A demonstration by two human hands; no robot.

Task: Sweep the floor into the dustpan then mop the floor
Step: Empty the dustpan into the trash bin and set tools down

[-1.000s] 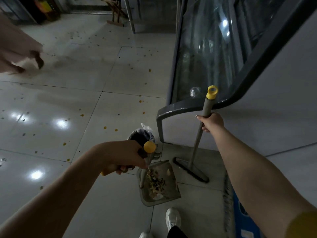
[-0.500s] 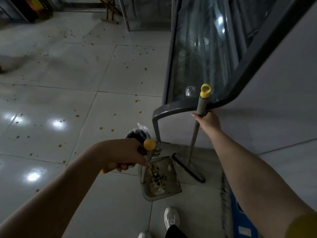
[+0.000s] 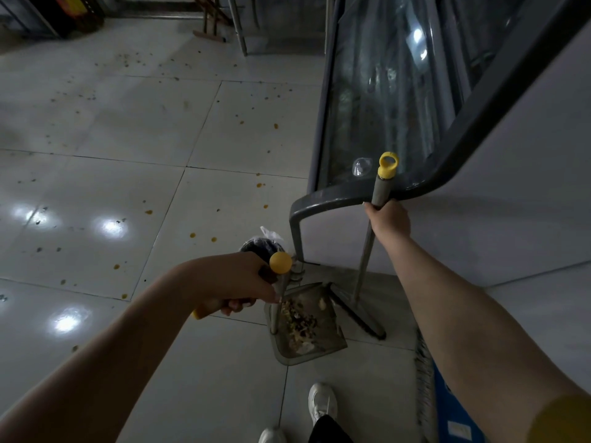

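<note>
Little shifts: your left hand (image 3: 230, 282) still grips the dustpan (image 3: 332, 334) handle, your right hand (image 3: 388, 220) the broom (image 3: 364, 266). Orange specks (image 3: 192, 235), probably crumbs, remain, so sweeping isn't finished.

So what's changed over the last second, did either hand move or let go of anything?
The blurred pinkish shape at the upper left has left the view. Nothing was taken or let go: the left hand keeps its grip on the dustpan handle, the right hand on the broom handle. The dustpan, holding sweepings, stays on the floor beside the broom head.
</note>
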